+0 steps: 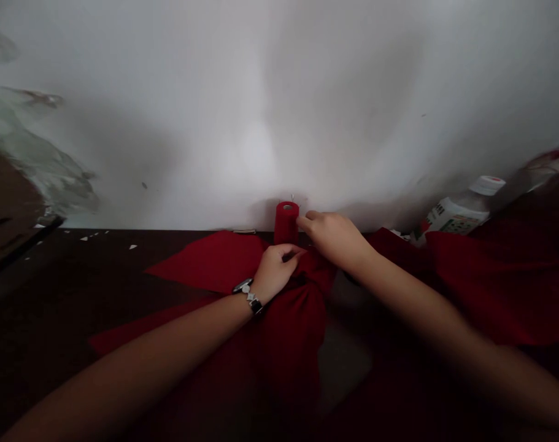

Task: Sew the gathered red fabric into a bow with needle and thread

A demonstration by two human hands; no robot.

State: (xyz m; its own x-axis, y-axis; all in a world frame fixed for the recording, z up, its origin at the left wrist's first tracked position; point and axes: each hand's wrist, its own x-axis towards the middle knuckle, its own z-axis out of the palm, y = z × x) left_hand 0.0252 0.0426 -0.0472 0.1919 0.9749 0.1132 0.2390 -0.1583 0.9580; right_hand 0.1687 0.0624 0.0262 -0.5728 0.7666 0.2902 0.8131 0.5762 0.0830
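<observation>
Of two hands, the left hand (273, 271), half curled, lies on red cloth (295, 331); I cannot tell whether it grips. The right hand (333, 238) has its fingertips drawn together, their hold unclear, beside one red roll (286, 226) just beyond the left hand. One bottle (461, 212) is farther right. The dark tabletop (40, 319) meets a pale wall (205, 123).

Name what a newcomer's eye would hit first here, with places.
First, the bunched red cloth at centre, with the left hand on it. Next, the upright red spool just behind, near the pale wall, with the right hand's fingertips at its side. Then the white-capped bottle at far right.
</observation>
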